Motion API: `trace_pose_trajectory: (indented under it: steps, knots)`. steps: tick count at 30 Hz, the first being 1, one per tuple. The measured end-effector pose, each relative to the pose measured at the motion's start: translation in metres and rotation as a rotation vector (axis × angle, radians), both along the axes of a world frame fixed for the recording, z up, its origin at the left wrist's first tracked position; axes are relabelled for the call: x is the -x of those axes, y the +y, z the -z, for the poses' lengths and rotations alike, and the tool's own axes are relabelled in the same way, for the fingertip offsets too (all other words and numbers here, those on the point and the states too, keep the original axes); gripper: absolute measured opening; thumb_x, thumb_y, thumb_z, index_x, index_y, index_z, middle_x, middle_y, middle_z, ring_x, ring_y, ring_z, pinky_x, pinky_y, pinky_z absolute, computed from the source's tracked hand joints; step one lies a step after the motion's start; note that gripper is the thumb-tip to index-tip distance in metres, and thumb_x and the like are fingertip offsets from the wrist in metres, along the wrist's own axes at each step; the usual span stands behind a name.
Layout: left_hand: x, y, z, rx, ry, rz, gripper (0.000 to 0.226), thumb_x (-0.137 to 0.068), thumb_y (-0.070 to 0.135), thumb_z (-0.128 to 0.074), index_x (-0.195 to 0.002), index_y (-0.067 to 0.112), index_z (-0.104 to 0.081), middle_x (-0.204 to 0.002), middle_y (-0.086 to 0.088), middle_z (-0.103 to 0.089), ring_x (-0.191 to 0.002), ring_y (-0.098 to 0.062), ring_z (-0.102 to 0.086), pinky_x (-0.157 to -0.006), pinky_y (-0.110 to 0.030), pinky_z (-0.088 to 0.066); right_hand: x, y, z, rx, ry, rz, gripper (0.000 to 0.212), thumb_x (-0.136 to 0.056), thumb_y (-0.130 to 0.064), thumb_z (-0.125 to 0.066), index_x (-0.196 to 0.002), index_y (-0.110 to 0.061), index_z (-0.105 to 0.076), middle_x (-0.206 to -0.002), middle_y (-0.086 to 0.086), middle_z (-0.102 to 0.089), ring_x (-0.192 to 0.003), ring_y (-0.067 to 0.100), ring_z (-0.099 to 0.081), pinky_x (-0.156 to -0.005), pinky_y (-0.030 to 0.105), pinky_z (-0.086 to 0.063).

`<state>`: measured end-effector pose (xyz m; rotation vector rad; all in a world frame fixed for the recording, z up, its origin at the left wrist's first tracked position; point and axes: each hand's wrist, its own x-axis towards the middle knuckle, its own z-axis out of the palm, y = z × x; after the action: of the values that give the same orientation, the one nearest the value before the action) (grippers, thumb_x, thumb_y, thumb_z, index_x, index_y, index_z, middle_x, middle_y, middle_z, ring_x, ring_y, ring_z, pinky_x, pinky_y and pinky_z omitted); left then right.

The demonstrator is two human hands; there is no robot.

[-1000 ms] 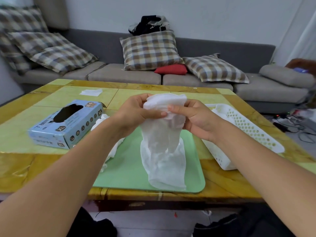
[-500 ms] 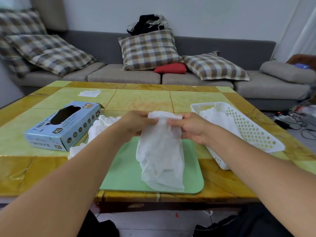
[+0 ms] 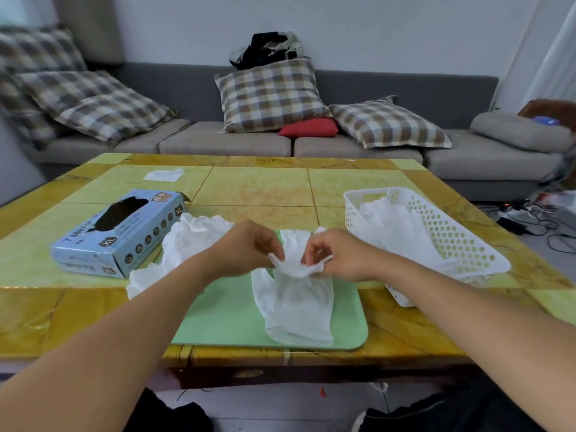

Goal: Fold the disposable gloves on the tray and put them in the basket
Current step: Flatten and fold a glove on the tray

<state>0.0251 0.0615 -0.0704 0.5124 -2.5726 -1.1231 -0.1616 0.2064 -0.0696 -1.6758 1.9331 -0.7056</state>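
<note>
over the green tray (image 3: 218, 319), the left hand (image 3: 246, 247) and right hand (image 3: 335, 255) are each pinching an edge of a white disposable glove (image 3: 296, 300), its lower end lying on the tray. folded gloves (image 3: 396, 226) are already sitting in the white basket (image 3: 461, 244); a loose glove heap (image 3: 184, 241) is waiting beside the blue glove box (image 3: 124, 235), which is showing "xl".

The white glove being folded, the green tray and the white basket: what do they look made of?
The white disposable glove, pinched by the left hand and right hand, looks like thin translucent plastic film: it crinkles and the tray's green shows through. The flat green tray seems smooth matte plastic. The white perforated basket looks like rigid moulded plastic.
</note>
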Motion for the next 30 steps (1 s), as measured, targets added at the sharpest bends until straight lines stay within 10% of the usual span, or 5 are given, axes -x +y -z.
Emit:
trace_pose_trajectory:
  steps: [20,30]
  knots:
    - [-0.014,0.018,-0.005,-0.011,-0.476,0.398,0.013,-0.078,0.03,-0.086,-0.09,0.025,-0.081,-0.089,0.01,-0.078,-0.09,-0.007,-0.071,-0.1,-0.039,-0.054,-0.005,0.01,-0.009,-0.28,0.159,-0.249,0.007,-0.081,-0.017,-0.084,-0.087,-0.02,-0.08,-0.09,-0.007,-0.077,-0.09,0.012,-0.07,-0.092,0.04,-0.057]
    - [-0.015,0.005,-0.009,0.009,-0.494,0.298,0.024,-0.084,0.046,-0.077,-0.104,0.032,-0.077,-0.1,0.022,-0.074,-0.097,0.003,-0.066,-0.092,-0.022,-0.051,-0.006,0.014,-0.017,-0.477,0.19,-0.371,0.024,-0.082,-0.01,-0.077,-0.104,-0.021,-0.078,-0.098,-0.009,-0.076,-0.095,0.008,-0.071,-0.092,0.036,-0.059]
